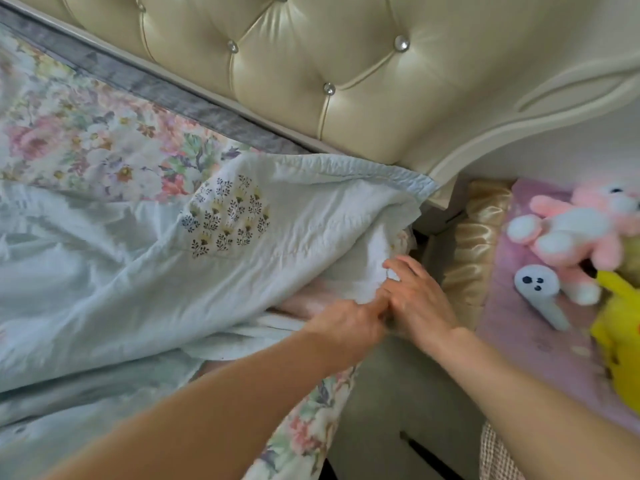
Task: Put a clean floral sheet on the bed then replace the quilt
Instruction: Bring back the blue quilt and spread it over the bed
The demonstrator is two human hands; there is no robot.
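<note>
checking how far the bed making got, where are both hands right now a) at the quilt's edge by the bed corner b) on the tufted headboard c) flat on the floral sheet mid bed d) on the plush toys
a: the left hand and right hand meet on the pale blue quilt at its edge by the bed corner, below the headboard and apart from the plush toys.

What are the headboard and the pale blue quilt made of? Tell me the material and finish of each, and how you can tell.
Headboard: looks like cream leather or faux leather, glossy; it has deep diamond tufting, sheen along the folds, and crystal-like buttons. Real or synthetic hide cannot be told.

Quilt: seems to be thin, matte woven cotton-like fabric, lightly padded; it shows soft crumples, stitch lines, a puckered bound edge and a printed sprig patch.
</note>
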